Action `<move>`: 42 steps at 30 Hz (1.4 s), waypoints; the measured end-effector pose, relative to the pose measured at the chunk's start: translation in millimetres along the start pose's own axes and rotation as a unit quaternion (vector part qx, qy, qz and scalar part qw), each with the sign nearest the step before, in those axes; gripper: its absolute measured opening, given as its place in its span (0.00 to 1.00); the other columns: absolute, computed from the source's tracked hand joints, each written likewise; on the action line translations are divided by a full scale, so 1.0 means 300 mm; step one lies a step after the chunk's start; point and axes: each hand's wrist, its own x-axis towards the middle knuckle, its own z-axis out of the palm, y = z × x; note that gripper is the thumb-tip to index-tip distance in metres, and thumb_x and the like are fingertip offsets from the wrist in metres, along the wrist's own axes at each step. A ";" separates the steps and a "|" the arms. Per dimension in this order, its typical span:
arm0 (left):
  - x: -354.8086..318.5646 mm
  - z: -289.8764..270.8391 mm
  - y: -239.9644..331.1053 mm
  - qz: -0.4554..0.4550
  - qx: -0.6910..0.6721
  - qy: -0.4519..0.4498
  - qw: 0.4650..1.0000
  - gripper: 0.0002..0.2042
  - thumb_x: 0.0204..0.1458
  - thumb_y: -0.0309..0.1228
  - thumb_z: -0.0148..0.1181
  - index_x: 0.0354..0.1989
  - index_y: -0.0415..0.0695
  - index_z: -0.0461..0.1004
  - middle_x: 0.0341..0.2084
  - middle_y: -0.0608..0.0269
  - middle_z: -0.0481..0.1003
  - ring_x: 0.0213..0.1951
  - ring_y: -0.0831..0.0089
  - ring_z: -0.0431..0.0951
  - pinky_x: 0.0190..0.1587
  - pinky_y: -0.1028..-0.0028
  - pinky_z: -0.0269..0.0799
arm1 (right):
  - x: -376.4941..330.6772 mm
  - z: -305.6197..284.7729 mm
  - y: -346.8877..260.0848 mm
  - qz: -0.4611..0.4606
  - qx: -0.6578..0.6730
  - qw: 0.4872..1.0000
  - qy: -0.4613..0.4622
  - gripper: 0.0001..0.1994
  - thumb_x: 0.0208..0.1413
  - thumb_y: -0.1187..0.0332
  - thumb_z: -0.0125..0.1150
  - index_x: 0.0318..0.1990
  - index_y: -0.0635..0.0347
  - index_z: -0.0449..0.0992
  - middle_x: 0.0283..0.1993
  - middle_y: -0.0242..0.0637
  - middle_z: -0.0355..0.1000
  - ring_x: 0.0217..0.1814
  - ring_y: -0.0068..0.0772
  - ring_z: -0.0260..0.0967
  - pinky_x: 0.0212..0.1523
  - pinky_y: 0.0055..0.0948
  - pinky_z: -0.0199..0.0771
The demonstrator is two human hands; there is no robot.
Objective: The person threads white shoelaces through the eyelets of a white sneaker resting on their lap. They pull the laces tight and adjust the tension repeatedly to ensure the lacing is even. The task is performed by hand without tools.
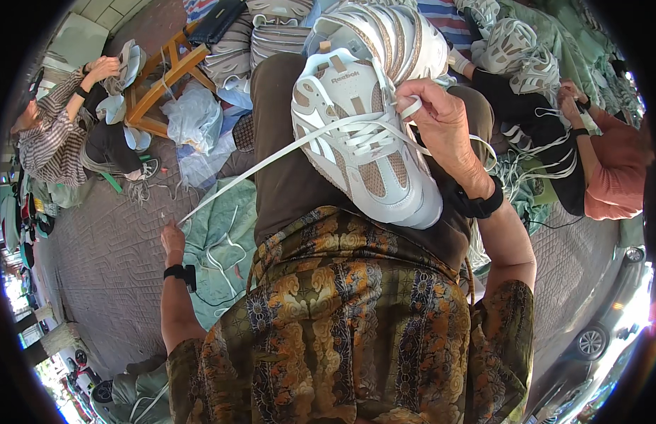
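Observation:
Across my thighs lies a white and beige sneaker (381, 166), its toe toward me and partly laced. A white shoelace (271, 155) runs taut from its lacing out to the lower left. My left hand (174, 239) is closed on the far part of that lace, well away from the shoe. Beside the upper right eyelets, my right hand (439, 120) pinches a short looped piece of white lace between thumb and fingers. The rest of the lace on that side passes behind my right hand. Black bands circle both my wrists.
Beyond my knees is a row of stacked sneaker uppers (406, 39). A wooden stool (165, 85) and a clear plastic bag (192, 113) stand at the left. Green cloth (218, 226) with loose laces lies beside my left leg. Co-workers sit at left (49, 152) and right (618, 169).

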 end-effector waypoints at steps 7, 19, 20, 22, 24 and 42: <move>0.007 0.041 -0.011 -0.015 -0.065 0.025 0.997 0.06 0.51 0.26 0.51 0.34 0.41 0.74 0.28 0.41 0.77 0.37 0.42 0.77 0.39 0.51 0.70 | 0.007 0.011 -0.009 -0.106 -0.144 0.984 0.018 0.05 0.57 0.75 0.57 0.40 0.59 0.74 0.31 0.36 0.73 0.29 0.30 0.71 0.34 0.26 0.72; -0.074 -0.510 0.776 0.216 -0.489 0.064 0.843 0.06 0.53 0.18 0.54 0.37 0.39 0.75 0.28 0.69 0.75 0.29 0.84 0.73 0.32 0.80 0.70 | 0.028 -0.016 0.009 0.105 0.121 0.986 -0.044 0.04 0.57 0.73 0.61 0.34 0.63 0.73 0.28 0.22 0.69 0.30 0.11 0.61 0.31 0.17 0.63; -0.114 -0.568 0.867 0.245 -0.499 0.073 0.828 0.06 0.53 0.17 0.55 0.37 0.39 0.75 0.28 0.68 0.75 0.30 0.84 0.73 0.32 0.81 0.70 | 0.028 -0.018 0.008 0.103 0.118 0.987 -0.048 0.04 0.57 0.73 0.61 0.34 0.63 0.73 0.28 0.23 0.69 0.30 0.11 0.61 0.31 0.17 0.63; -0.167 -0.641 1.010 0.333 -0.579 0.061 0.741 0.06 0.53 0.18 0.58 0.38 0.39 0.75 0.28 0.68 0.75 0.31 0.84 0.74 0.33 0.80 0.70 | 0.030 -0.014 0.003 0.097 0.101 0.989 -0.048 0.05 0.57 0.73 0.61 0.33 0.63 0.73 0.28 0.23 0.68 0.30 0.11 0.61 0.31 0.17 0.63; -0.185 -0.666 1.125 0.400 -0.595 0.080 0.693 0.06 0.53 0.17 0.57 0.38 0.39 0.74 0.27 0.66 0.74 0.30 0.82 0.74 0.34 0.81 0.70 | 0.031 -0.017 -0.001 0.094 0.089 0.990 -0.052 0.05 0.57 0.72 0.62 0.33 0.63 0.73 0.28 0.23 0.68 0.30 0.12 0.61 0.31 0.18 0.63; -0.216 -0.645 1.314 0.423 -0.536 0.096 0.724 0.05 0.54 0.21 0.59 0.39 0.40 0.73 0.28 0.67 0.75 0.30 0.80 0.73 0.35 0.79 0.69 | 0.007 -0.016 0.026 0.090 0.065 0.991 -0.068 0.04 0.59 0.74 0.60 0.34 0.62 0.72 0.29 0.22 0.69 0.31 0.11 0.64 0.33 0.15 0.67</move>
